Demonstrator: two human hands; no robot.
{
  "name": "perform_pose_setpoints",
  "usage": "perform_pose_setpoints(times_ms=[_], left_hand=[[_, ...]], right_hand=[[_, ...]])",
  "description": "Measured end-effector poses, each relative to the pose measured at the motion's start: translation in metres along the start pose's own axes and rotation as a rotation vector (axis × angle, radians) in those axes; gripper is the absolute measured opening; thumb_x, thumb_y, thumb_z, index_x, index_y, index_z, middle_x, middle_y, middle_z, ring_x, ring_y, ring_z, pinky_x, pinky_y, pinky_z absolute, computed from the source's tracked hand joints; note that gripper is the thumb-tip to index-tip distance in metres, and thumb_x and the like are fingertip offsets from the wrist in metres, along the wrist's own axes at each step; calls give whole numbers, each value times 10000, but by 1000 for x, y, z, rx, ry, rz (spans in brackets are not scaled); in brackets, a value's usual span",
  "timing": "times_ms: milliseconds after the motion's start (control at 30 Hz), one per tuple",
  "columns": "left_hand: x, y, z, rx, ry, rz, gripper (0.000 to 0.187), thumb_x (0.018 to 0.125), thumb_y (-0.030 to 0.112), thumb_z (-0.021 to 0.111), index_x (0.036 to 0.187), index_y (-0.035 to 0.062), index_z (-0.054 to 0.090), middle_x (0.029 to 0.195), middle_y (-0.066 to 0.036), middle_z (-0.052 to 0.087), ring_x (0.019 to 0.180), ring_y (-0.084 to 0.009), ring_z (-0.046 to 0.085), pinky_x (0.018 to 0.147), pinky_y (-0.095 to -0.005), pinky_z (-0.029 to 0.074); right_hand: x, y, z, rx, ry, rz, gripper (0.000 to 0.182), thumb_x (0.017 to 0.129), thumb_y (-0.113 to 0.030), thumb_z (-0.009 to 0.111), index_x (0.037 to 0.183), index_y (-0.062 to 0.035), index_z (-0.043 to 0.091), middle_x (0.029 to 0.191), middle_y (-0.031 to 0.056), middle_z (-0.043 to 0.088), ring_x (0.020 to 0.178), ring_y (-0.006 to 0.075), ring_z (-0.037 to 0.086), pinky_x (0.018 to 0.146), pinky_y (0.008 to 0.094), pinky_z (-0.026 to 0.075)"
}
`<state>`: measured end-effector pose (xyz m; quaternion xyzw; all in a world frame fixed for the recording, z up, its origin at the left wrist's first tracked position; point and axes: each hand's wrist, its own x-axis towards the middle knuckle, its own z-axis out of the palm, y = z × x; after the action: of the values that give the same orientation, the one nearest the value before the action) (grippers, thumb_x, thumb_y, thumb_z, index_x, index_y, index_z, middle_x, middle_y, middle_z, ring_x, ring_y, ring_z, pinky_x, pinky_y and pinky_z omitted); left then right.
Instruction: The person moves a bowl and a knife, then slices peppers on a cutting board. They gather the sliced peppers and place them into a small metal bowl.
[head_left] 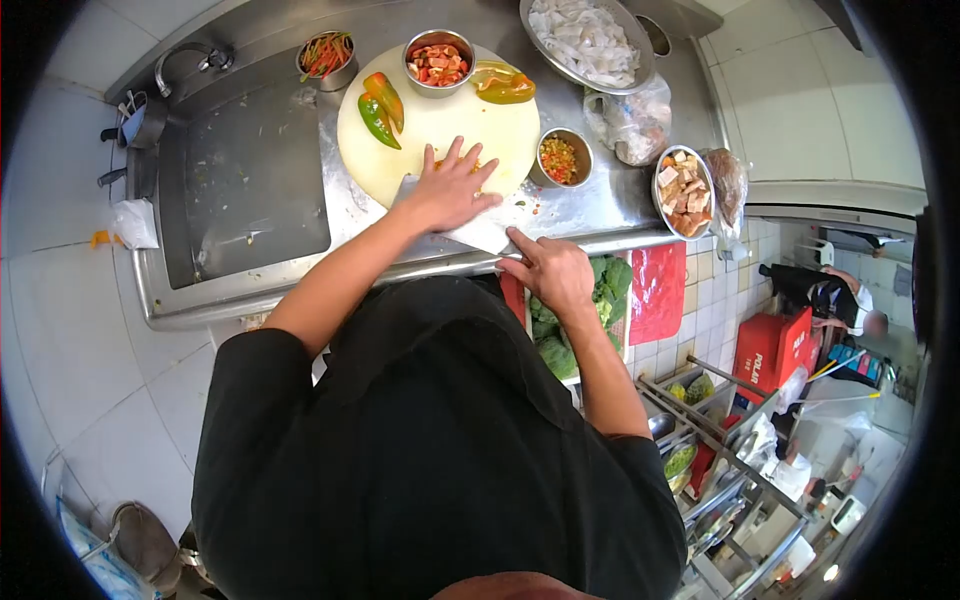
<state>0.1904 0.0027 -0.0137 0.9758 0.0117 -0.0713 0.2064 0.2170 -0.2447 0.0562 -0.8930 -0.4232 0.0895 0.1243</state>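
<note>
My left hand [455, 190] lies with fingers spread over the front edge of the round cutting board [370, 165], with small chopped orange bits under its fingers. Below it is a broad knife blade [482, 236], partly hidden by the palm. My right hand [555, 272] is closed round the knife's handle end. On the board rest a green-orange pepper piece [378, 120], another pepper piece [506, 90] and a metal bowl of red chunks [438, 66]. Beside the board stands a cup of diced peppers [560, 160].
A sink [250, 170] with a faucet [195, 62] is at left. Around the board are a cup of pepper strips [326, 58], a bowl of whitish strips [585, 40] and a bowl of cubes [684, 192]. Leafy greens [608, 290] sit below the counter edge. A person [825, 298] is far right.
</note>
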Motion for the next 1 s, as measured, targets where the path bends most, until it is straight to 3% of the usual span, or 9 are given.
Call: perform_pose_setpoints(times_ms=[67,100,233,400,500,733,767,900,1000], left_hand=[[25,-19,-2,-8,-150,-104,673,1090,574,370,1609,151,430,1743,-172,209,1621,-425,74,1242,-729,93],[28,-30,-4,35,-113,-112,631,1091,506,437,1597,129,443,1714,-178,292,1601,-438,169,1266,-658,154],[8,-92,6,-683,97,-60,675,1028,441,612,1548,33,473,1579,-240,483,1530,-480,328,1279,-498,252],[-41,-59,39,-54,260,-194,1248,779,744,739,1574,-119,311,1647,-347,292,1574,-489,191,1293,-576,127],[-29,-26,49,9,261,-280,1342,747,793,739,1598,-116,241,1655,-362,250,1575,-523,133,1296,-583,76],[19,5,73,-230,499,-387,1033,921,663,650,1554,-98,355,1603,-370,335,1526,-524,249,1278,-588,148],[19,9,75,-252,633,-384,773,979,471,665,1502,-60,460,1565,-349,391,1477,-516,326,1256,-580,218],[23,7,79,-480,861,-407,441,979,193,683,1348,-41,633,1498,-314,473,1413,-482,415,1196,-527,339],[39,19,73,-616,823,-383,424,974,207,704,1316,-40,658,1464,-302,511,1392,-465,453,1183,-495,373]], right_hand=[[-8,8,-3,26,5,5,531,842,-485,815,1288,-203,756,837,113,761,725,336,721,699,433,577],[-14,12,-6,78,-3,39,512,846,-469,818,1277,-198,762,835,111,763,716,342,716,699,429,578],[-38,58,11,521,-100,347,426,928,-434,781,1220,-124,777,734,95,717,583,251,659,640,375,564],[-24,88,38,1422,-149,770,478,1082,-493,562,886,-58,584,629,52,582,471,162,553,444,316,463],[-8,91,54,1502,-210,808,473,1093,-511,519,941,-64,543,643,68,588,463,168,541,438,328,473],[20,43,74,1481,-494,742,414,1105,-479,507,1029,-74,552,639,70,580,457,173,529,433,327,467],[21,33,78,1500,-523,736,409,1105,-476,508,1015,-79,542,631,71,577,450,174,526,423,325,460],[24,17,73,1598,-563,702,405,1105,-466,520,984,-80,533,620,69,574,441,165,524,414,313,451],[15,27,61,1617,-520,669,372,1107,-442,530,1063,-75,570,643,55,583,452,147,530,428,316,465]])
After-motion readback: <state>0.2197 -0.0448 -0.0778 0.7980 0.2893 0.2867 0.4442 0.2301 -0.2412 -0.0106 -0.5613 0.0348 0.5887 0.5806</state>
